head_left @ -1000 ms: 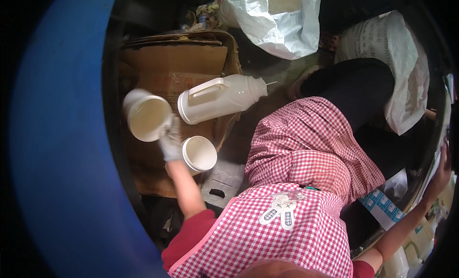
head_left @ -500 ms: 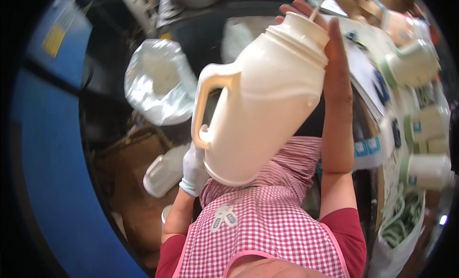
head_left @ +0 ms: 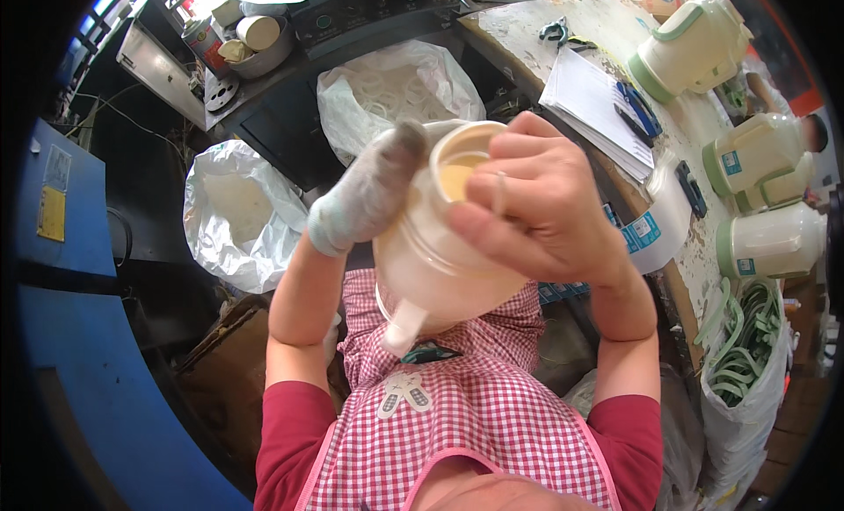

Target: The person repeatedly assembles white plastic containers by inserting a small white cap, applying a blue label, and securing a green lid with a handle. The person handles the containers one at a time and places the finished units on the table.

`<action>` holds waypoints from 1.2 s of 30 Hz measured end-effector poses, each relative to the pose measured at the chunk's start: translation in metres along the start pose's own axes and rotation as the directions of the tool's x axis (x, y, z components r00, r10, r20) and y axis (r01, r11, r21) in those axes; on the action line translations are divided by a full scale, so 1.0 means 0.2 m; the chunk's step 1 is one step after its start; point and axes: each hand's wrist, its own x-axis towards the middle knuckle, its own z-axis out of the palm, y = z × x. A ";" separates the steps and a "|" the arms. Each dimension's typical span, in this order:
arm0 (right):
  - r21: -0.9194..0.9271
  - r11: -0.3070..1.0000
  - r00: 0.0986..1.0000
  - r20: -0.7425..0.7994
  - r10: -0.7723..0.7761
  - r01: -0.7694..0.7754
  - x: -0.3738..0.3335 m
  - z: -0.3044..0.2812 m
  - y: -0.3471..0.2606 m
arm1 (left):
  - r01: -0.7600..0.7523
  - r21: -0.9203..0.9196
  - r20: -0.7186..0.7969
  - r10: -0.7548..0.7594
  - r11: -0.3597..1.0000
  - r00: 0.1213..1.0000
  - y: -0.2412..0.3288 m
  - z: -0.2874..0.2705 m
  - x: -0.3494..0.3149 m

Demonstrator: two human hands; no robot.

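A cream plastic jug is tilted in front of my chest, its round mouth turned up toward me and its handle pointing down at the apron. My left hand, in a pale glove with dirty fingertips, grips the jug beside its neck. Bare and closed, my right hand is at the right side of the mouth, fingers curled over the rim. A thin pale piece shows between its fingers and thumb; its kind is unclear. The fingers hide part of the rim.
Green-based jugs line the worktable at right, with papers and a blue cutter. A bag of green strips hangs below. White bags and a blue cabinet are at left; a machine panel is ahead.
The jug has turned from lying slanted, mouth away, to mouth up toward me. My left hand moved from its base to the neck. My right hand went from a flat palm to curled at the rim.
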 end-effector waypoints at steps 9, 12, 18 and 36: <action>0.007 0.999 0.959 0.278 -0.049 0.049 0.10 -0.06 0.07 | -0.185 0.322 0.032 0.184 0.929 0.982 -0.02 -0.05 -0.05; 0.131 0.990 0.966 0.242 -0.088 0.058 0.04 -0.04 0.00 | -0.411 0.552 0.194 0.369 0.725 0.909 -0.03 -0.03 -0.05; -0.011 0.999 0.957 0.286 0.043 -0.042 0.11 -0.01 -0.03 | -0.467 0.612 0.103 0.521 0.638 0.847 -0.03 -0.05 -0.07; -0.230 0.835 0.768 -0.563 0.305 -0.500 0.16 -0.64 0.80 | -0.499 0.475 0.326 0.382 0.725 0.865 0.23 -0.16 -0.16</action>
